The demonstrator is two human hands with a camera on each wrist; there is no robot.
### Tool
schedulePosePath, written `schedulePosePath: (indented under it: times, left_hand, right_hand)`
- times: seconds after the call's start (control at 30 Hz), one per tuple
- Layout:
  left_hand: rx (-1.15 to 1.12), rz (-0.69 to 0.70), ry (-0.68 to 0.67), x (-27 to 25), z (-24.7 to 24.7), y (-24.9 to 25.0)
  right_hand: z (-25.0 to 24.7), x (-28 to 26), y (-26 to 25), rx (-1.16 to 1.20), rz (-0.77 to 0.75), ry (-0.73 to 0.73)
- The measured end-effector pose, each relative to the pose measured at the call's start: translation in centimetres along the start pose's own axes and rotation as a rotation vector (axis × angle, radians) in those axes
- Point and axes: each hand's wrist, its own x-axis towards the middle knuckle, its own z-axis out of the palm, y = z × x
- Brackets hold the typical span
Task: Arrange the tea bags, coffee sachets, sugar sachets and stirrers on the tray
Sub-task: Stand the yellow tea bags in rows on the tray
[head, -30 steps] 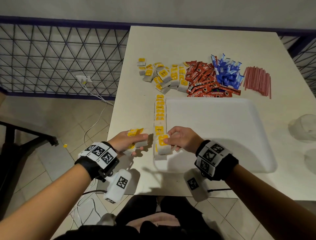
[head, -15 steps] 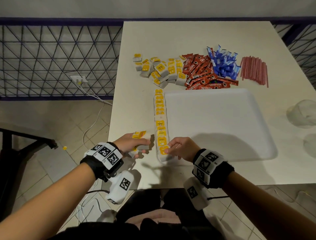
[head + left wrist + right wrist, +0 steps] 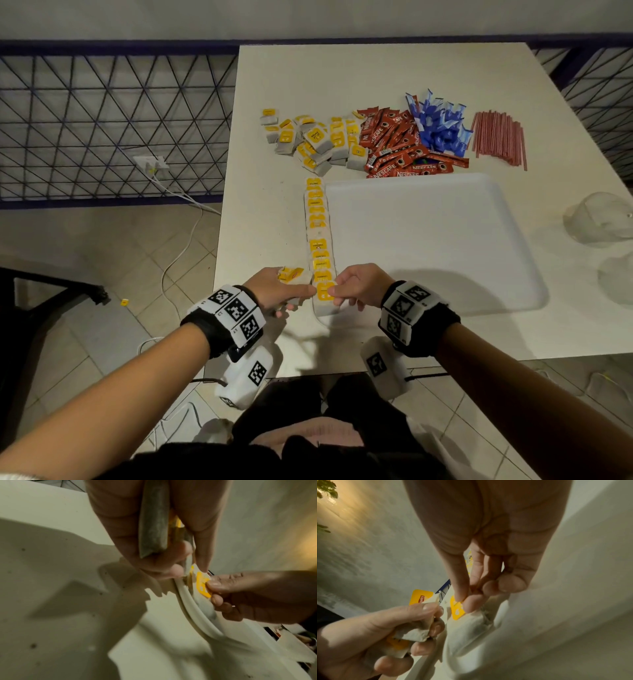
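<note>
A white tray lies on the white table, with a row of tea bags lined along its left edge. My right hand pinches the nearest tea bag by its yellow tag at the tray's near-left corner. My left hand grips a few spare tea bags in its palm, and its fingertip touches the same bag from the left. Beyond the tray lie a pile of loose tea bags, red coffee sachets, blue sugar sachets and red stirrers.
The table's left edge runs just left of my left hand, with tiled floor, a cable and a wire fence beyond. Two pale rounded objects sit at the table's right side. The tray's middle and right hold nothing.
My right hand has set the nearest tea bag down at the near end of the row. My left hand has moved right until it touches that bag.
</note>
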Motion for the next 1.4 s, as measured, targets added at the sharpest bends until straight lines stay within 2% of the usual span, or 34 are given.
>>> schedulePosePath:
  times: [0.3,0.4,0.6,0.73,0.93,1.03,1.2,1.4]
  left_hand:
    - [0.437,0.079,0.082,0.6,0.9,-0.5]
    - [0.501,0.086,0.119,0.8,1.1,-0.7]
    - [0.48,0.086,0.096,0.6,0.8,-0.4]
    - [0.248,0.08,0.002,0.4,-0.2,0.6]
    - [-0.017,0.118,-0.108,-1.0,-0.6,3.3]
    - [0.009,0.174,-0.062,-1.0,-0.6,3.6]
    - [0.064,0.238,-0.008,-1.0,-0.4,3.8]
    - [0.036,0.266,0.027,-1.3,-0.2,3.6]
  right_hand:
    - [-0.1,0.4,-0.6,-0.055,0.052,0.006]
    - [-0.1,0.4,-0.7,-0.059,0.052,0.017]
    - [-0.3,0.0,-0.9,-0.076,0.037,0.034]
    - [-1.2,-0.2,-1.7,-0.124,-0.03,0.102]
    - [-2.2,-0.8,-4.3,-0.065,-0.17,-0.027]
    - [-2.0,-0.7,-5.4,-0.049,-0.173,-0.056]
    - [-1.6,0.0,-6.1,-0.102,-0.073,-0.026]
    - [-2.1,0.6,-5.9,-0.063,-0.132,-0.048]
